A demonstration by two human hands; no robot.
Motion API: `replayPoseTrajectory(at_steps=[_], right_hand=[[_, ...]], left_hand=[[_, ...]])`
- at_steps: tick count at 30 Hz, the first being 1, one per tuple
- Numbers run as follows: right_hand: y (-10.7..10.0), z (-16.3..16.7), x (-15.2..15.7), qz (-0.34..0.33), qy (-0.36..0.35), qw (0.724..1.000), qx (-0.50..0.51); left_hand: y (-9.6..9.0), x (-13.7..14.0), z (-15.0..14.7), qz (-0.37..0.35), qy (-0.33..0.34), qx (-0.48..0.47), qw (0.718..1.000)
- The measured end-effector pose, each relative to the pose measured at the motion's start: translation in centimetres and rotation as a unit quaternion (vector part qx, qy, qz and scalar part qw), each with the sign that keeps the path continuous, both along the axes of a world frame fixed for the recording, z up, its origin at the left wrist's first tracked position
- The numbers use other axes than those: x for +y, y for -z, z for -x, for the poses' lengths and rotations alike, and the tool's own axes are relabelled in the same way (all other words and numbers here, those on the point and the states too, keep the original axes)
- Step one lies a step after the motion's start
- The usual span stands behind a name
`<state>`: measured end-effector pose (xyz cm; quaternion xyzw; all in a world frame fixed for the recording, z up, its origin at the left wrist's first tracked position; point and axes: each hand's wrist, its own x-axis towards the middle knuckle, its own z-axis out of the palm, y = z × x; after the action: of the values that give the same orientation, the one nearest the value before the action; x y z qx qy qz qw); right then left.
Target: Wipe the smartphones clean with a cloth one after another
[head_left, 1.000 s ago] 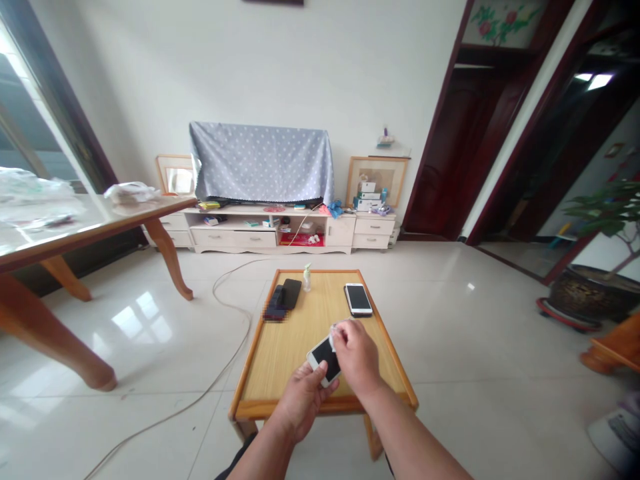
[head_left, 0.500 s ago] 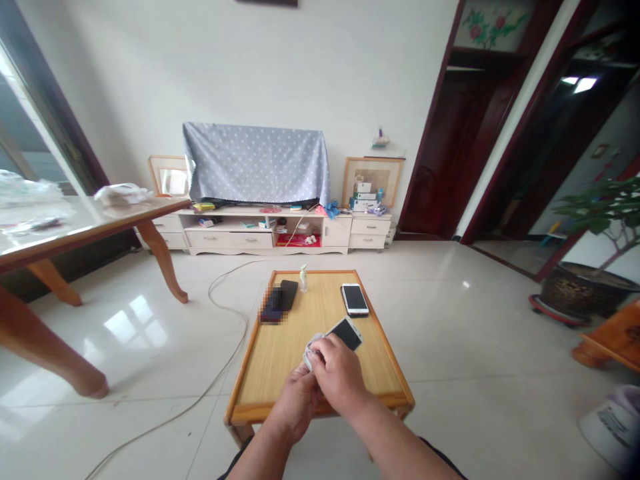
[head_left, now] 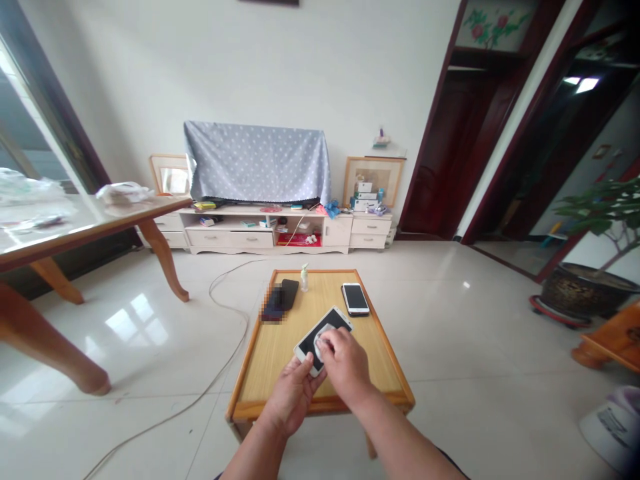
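Observation:
A white smartphone [head_left: 305, 347] with a dark screen is held tilted above the small wooden table [head_left: 270, 373]. My left hand [head_left: 295, 393] grips its lower end, thumb on the front edge. Pinched in my right hand [head_left: 345, 363] is a whitish cloth [head_left: 320, 341], pressed against the screen; its folds are partly covered by my fingers. Farther back on the right lies another white phone [head_left: 355, 299] on top of something dark. A black phone [head_left: 289, 294] rests at the back left beside a pixelated dark item [head_left: 274, 305]. Near them stands a small spray bottle [head_left: 305, 277].
Beyond the table is a low white cabinet [head_left: 240, 240] with a polka-dot cloth [head_left: 260, 160] over something on it. A larger table [head_left: 165, 207] with plastic bags is at left. A cable [head_left: 220, 373] runs across the floor. At right are a potted plant [head_left: 580, 293] and a bucket [head_left: 613, 427].
The cloth and my right hand have moved from the phone's near end toward the middle of its screen. More of the phone shows, with my left thumb now visible on its edge.

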<state>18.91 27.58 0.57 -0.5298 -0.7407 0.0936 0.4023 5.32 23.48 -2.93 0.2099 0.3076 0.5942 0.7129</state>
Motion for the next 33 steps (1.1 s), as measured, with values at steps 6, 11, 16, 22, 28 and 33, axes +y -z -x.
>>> replayPoseTrajectory(at_steps=[6, 11, 16, 22, 28, 33], right_hand=[[-0.6, -1.8, 1.6, -0.002, 0.068, 0.997, 0.033], [1.2, 2.0, -2.4, 0.005, -0.039, 0.999, -0.030], [0.7, 0.8, -0.6, 0.014, -0.008, 0.999, 0.050], [0.4, -2.9, 3.2, 0.038, 0.054, 0.984, 0.164], [0.7, -3.6, 3.7, 0.023, 0.052, 0.982, 0.178], [0.3, -4.4, 4.2, 0.016, 0.056, 0.977, 0.203]], left_hand=[[-0.1, -0.2, 0.4, 0.023, -0.019, -0.015, 0.999], [0.5, 0.5, 0.8, 0.012, -0.036, -0.029, 0.999], [0.1, 0.4, 1.3, 0.011, -0.050, -0.033, 0.998], [-0.5, -0.2, 1.6, 0.016, -0.036, -0.007, 0.999], [-0.6, -0.3, 1.2, -0.007, 0.001, 0.051, 0.999], [-0.7, -0.9, -0.2, -0.035, 0.042, 0.106, 0.993]])
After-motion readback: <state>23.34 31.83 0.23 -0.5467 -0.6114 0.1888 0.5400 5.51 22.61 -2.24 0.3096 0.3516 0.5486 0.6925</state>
